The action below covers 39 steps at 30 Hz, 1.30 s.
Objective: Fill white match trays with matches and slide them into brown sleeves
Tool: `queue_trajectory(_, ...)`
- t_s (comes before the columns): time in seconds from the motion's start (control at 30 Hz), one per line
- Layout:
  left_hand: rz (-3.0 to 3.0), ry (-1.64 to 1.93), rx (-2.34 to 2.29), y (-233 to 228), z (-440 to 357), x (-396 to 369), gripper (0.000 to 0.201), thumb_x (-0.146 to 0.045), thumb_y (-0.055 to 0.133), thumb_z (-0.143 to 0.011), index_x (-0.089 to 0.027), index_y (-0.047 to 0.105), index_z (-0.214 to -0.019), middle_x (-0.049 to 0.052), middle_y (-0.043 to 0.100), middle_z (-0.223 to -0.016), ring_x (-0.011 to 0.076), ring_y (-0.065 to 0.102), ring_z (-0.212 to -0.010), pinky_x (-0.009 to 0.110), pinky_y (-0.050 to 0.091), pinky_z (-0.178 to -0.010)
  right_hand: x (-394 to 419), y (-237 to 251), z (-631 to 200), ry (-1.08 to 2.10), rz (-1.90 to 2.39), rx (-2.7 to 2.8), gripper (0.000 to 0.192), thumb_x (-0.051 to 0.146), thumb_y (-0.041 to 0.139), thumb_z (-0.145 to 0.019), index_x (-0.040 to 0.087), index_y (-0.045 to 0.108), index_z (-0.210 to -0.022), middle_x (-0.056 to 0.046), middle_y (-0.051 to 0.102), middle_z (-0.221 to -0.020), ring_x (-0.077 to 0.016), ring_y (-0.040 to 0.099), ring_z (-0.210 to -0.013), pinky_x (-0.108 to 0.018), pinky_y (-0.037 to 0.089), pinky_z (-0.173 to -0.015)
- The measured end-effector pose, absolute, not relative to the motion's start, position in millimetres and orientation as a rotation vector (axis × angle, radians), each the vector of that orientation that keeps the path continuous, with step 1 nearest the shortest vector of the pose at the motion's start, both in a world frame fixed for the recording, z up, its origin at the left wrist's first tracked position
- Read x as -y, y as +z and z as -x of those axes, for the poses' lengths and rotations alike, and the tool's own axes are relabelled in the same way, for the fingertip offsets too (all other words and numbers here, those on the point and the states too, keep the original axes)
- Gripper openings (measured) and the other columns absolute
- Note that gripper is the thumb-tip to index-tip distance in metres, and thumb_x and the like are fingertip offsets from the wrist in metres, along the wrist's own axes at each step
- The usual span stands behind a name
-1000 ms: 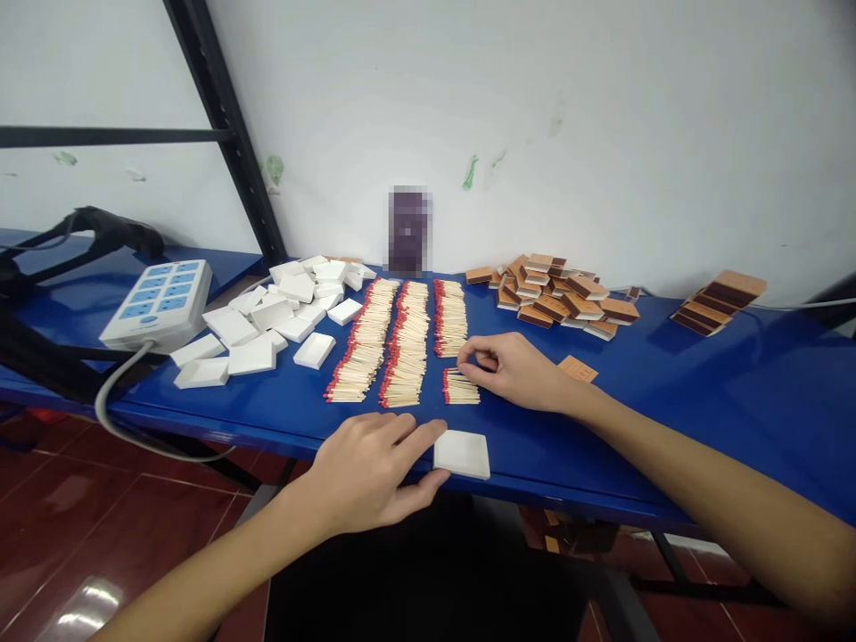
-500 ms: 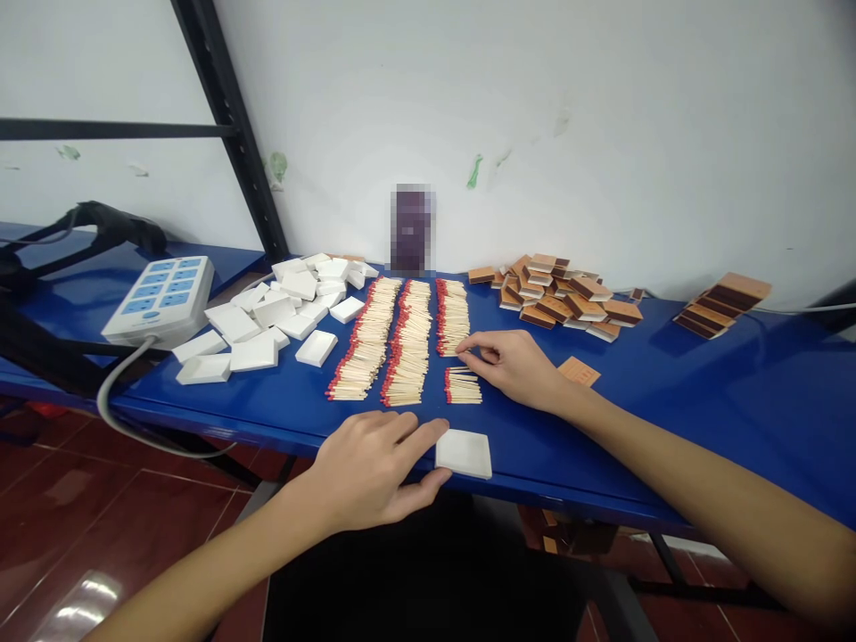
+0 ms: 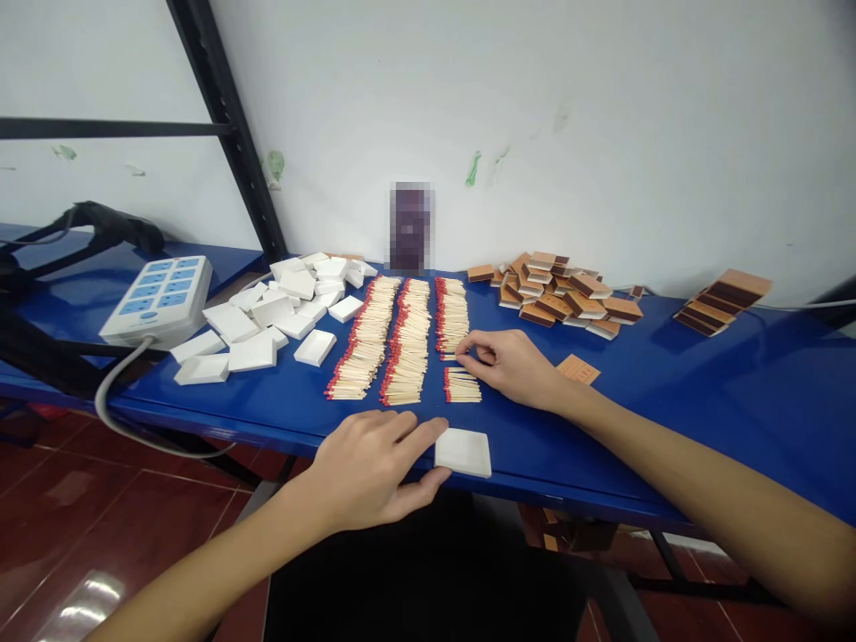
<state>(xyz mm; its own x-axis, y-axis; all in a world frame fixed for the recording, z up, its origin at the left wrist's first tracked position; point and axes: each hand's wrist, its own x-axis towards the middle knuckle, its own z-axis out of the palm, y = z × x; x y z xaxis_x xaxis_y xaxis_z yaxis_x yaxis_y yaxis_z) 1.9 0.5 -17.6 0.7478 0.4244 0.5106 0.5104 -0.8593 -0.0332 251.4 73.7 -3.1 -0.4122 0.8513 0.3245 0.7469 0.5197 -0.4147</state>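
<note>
With thumb and index finger, my left hand (image 3: 382, 468) holds the left end of a white matchbox tray (image 3: 464, 452) at the table's front edge. The tray looks empty, open side up. My right hand (image 3: 512, 367) is closed in a pinch at the near end of the right-hand row of matches (image 3: 453, 312), on a match (image 3: 449, 358) whose red head points left. Just below its fingertips lies a small separate group of matches (image 3: 462, 385). Two longer rows of matches, a middle row (image 3: 407, 348) and a left row (image 3: 365, 343), lie alongside, red heads left.
White trays (image 3: 274, 312) are heaped at the left, beside a power strip (image 3: 159, 299). Brown matchbox sleeves (image 3: 562, 294) form a pile at the back right, with more stacked sleeves (image 3: 726, 301) farther right. A flat orange card (image 3: 578, 369) lies behind my right wrist on the blue table (image 3: 702, 401).
My right fingertips have shifted very slightly, and a match now shows a little apart from the near end of its row. My left hand and the tray have stayed in place.
</note>
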Motion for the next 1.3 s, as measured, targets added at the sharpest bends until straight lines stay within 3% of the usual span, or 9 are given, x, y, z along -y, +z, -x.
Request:
queue_trajectory(0.8, 2.771, -0.748, 0.746, -18.2, -2.2, -1.6, 0.03, -0.037, 0.047, -0.096, -0.016, 0.056, -0.117, 0.0, 0.061, -0.075, 0.0198, 0.062, -0.061, 0.033, 0.044, -0.051, -70.9, -0.9, -250.6, 0.339, 1.321, 2.299, 0.016, 0.027, 0.052, -0.09, 0.018, 0.065, -0.086, 0.007, 0.041, -0.052, -0.0097, 0.032, -0.047, -0.025, 0.024, -0.053)
queue_trajectory(1.07, 2.769, -0.746, 0.746, -17.2, -2.2, -1.1, 0.031, -0.037, 0.047, -0.096, -0.016, 0.056, -0.116, 0.0, 0.062, -0.075, 0.0195, 0.062, -0.061, 0.032, 0.045, -0.051, -65.9, 5.7, -251.9, 0.409, 1.288, 2.303, 0.015, 0.026, 0.054, -0.087, 0.018, 0.064, -0.079, 0.008, 0.035, -0.052, -0.0091, 0.03, -0.048, -0.025, 0.025, -0.052)
queue_trajectory(1.3, 2.77, -0.75, 0.75, -17.6, -2.2, -1.4, 0.031, -0.038, 0.048, -0.096, -0.016, 0.057, -0.116, 0.0, 0.062, -0.074, 0.0195, 0.062, -0.061, 0.032, 0.045, -0.051, -70.9, 1.8, -251.9, 0.282, 1.334, 2.221, 0.02, 0.032, 0.054, -0.09, 0.018, 0.067, -0.085, 0.007, 0.034, -0.051, -0.01, 0.031, -0.047, -0.025, 0.024, -0.052)
